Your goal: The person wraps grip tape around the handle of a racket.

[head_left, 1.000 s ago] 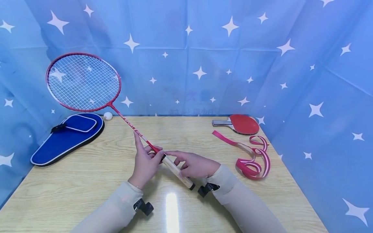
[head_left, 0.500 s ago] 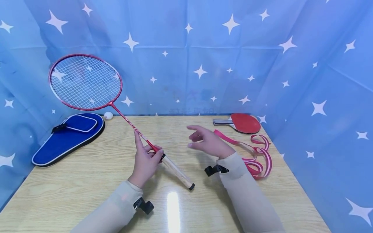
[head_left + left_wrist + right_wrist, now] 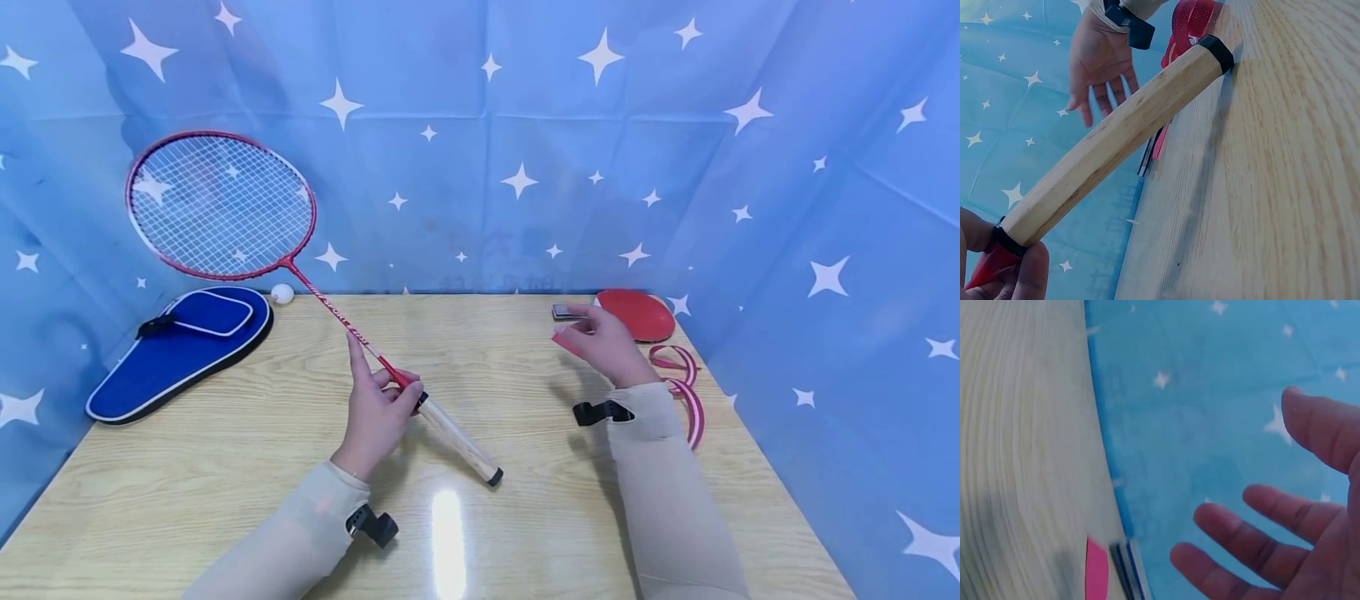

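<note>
My left hand (image 3: 377, 421) grips a badminton racket (image 3: 330, 307) at the red cone just above its handle, the index finger laid along the shaft. The strung head rises to the upper left. In the left wrist view the bare wooden handle (image 3: 1116, 134) slants up to a black end cap near the tabletop. My right hand (image 3: 611, 346) hovers at the right over a pink-red grip tape (image 3: 695, 408) with a white stripe, partly hiding it. In the right wrist view its fingers are spread and hold nothing, above the tape's free end (image 3: 1096, 572).
A table tennis paddle (image 3: 637, 317) with red rubber lies at the back right, its handle partly behind my right hand. At the left are a blue paddle case (image 3: 165, 367) and a white ball (image 3: 282, 293). A star-patterned blue curtain (image 3: 465, 150) stands behind the wooden table (image 3: 300, 383).
My right hand has left the racket handle and moved right and away to the loose end of the grip tape. The left hand still holds the racket in nearly the same place.
</note>
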Motion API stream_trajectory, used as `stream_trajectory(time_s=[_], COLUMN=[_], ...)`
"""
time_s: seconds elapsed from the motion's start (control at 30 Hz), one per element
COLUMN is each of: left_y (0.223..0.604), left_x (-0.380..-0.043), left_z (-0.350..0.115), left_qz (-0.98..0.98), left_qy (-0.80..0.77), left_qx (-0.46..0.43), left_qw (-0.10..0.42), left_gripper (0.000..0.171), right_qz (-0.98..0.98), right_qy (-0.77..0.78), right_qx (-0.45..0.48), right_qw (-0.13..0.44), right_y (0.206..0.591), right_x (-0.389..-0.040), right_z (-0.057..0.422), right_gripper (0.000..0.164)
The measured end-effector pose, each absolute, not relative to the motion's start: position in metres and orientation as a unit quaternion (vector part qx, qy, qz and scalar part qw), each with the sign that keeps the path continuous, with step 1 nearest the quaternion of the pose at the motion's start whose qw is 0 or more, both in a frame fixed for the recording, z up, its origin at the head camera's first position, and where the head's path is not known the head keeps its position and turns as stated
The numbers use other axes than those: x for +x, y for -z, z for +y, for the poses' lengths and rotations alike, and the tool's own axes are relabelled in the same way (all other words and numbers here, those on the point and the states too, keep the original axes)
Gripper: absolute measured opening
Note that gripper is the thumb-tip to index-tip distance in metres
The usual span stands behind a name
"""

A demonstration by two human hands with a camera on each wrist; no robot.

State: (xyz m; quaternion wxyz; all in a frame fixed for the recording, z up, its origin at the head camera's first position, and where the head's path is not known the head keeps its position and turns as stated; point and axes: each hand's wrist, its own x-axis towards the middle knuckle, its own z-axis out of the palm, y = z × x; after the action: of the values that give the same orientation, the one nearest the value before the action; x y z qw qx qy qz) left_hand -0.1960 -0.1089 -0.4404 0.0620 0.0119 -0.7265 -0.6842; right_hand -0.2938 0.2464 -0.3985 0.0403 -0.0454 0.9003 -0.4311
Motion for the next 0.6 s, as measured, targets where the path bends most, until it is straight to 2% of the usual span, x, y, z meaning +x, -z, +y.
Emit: stream_trajectory(time_s=[0.4,0.6], left_y=[0.443,0.443], left_x=[-0.196,-0.196], left_z=[-0.11,-0.11], left_qz=[-0.735,-0.736], left_qy=[0.674,0.673], left_qx=[0.006,0.002], left_qw=[0.07,0.074], left_gripper=[0.124,0.123], right_qz=[0.926,0.935], right_qy=[0.367,0.335], right_qx=[0.049,0.069], right_qw=[0.073,0.094], right_y=[0.416,0.424], right_x=[-0.303,-0.308], right_z=[0.292,0.3], right_gripper=[0.099,0.093])
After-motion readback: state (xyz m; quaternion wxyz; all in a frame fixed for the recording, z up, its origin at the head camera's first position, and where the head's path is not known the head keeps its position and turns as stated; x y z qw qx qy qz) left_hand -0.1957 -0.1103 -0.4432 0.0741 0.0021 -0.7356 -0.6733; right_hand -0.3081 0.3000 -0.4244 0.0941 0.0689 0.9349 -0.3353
